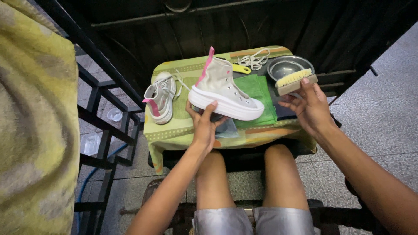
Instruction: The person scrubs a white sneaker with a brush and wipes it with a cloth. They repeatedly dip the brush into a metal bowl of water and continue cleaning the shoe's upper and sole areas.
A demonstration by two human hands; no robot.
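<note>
Left hand: your left hand (pixel 203 126) cups the near edge of the high-top shoe (pixel 224 89), thumb up against the white sole, fingers under it.
Shoe: pale grey with a pink heel strip, thick white sole, unlaced, held level just above the small table (pixel 174 130), toe pointing right.
Right hand: your right hand (pixel 307 106) pinches the scrub brush (pixel 296 81) by its wooden block, bristles facing far.
Brush position: right of the shoe's toe, apart from it, just near of the metal bowl (pixel 285 66).
Second shoe: matching shoe (pixel 160 96) lies at the table's left.
Other items: green cloth (pixel 259 98) under the held shoe; loose white laces (pixel 254 58) at the far edge.
</note>
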